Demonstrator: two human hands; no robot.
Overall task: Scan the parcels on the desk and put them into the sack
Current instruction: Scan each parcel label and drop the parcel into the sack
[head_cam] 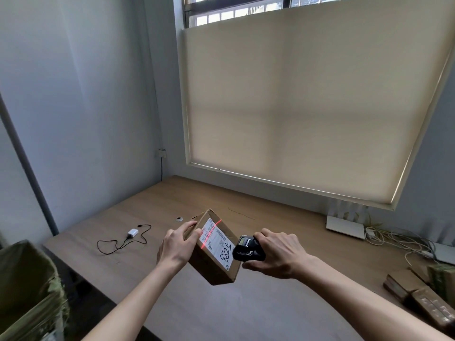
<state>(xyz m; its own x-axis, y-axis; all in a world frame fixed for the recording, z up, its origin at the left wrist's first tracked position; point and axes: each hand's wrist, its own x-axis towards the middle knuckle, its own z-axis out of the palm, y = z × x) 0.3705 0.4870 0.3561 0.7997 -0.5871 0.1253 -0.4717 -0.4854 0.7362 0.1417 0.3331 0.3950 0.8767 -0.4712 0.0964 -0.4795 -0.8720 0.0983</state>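
Left hand (175, 247) grips small brown cardboard parcel (213, 252) by its left side, fingers curled over top edge, lifted clear of brown wooden desk (270, 303) and tilted so white shipping label (218, 242) faces scanner. Right hand (278, 254) wraps black handheld barcode scanner (247, 248), fingers clamped round body, aimed left; 1 red laser line (210, 233) crosses barcode. Green woven sack (27, 291) waits open at lower left, likely next stop. More brown parcels (418, 294) stacked at desk's right edge.

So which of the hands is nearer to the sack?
Left. The left hand grips the cardboard parcel on the side toward the sack; the right hand, holding the scanner, is farther.
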